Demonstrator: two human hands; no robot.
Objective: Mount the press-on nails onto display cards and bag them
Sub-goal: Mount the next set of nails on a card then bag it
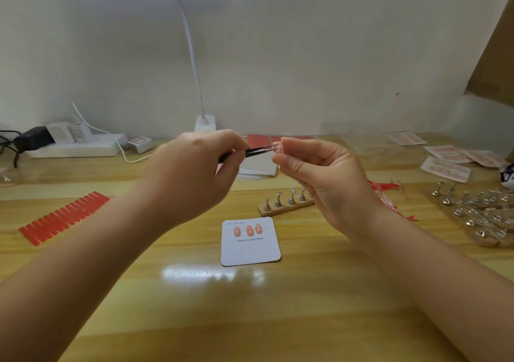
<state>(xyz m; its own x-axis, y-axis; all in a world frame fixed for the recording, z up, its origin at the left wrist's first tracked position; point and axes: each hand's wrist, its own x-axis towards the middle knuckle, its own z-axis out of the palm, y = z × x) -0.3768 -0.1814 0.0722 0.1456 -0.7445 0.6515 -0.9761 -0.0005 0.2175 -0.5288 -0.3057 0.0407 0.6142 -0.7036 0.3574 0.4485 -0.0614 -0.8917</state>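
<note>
Left hand (192, 166) grips black tweezers (250, 151), tips pointing toward 3 o'clock. Right hand (314, 172) pinches 1 small pink nail (279, 150) at the fingertips, raised above the bench (306, 292). The tips meet the nail; contact detail is too small to confirm. The card (250, 242) lies flat at 6 o'clock of the hands with 3 nails mounted in its top row. Recommendation: hold the nail by its edges, keep tweezers pressure light, then seat it at 3 o'clock of the row, level.
</note>
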